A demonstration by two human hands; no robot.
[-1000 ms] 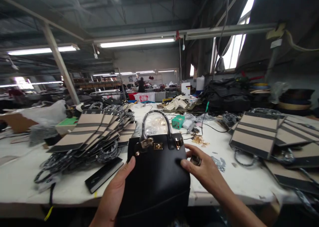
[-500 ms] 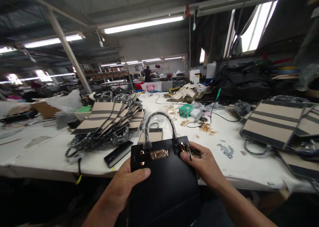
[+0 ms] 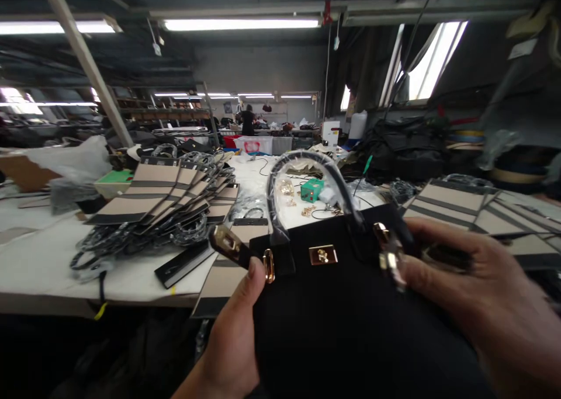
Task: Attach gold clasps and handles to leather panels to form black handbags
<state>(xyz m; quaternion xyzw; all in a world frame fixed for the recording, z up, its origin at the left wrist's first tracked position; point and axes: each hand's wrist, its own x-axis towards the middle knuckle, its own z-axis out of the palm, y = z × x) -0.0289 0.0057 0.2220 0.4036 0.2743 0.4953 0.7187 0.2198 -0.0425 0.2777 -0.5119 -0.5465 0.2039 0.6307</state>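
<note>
Black handbag: lower centre of the frame, held up close before the table, front face toward the camera. Wrapped handle arches above it; a gold turn-lock plate sits at centre of the top band.

Left hand: lower centre-left, grip closed on the bag's left edge, thumb lying against the gold ring. A strap end with a gold clasp juts out to the left just above the thumb.

Right hand: lower right, large and blurred, grip clamped over the bag's upper right corner, fingers beside the gold buckle.

Handling note, as a judgement: the fittings look easily scuffed, so fingertips are best kept on the leather beside the metal, the bag steadied from both sides, and the loose strap end guided squarely rather than twisted.

Surroundings: fanned stack of tan-and-black panels at middle left; similar panels at right; small green box and scattered gold hardware behind the handle; a distant person at far centre.
</note>
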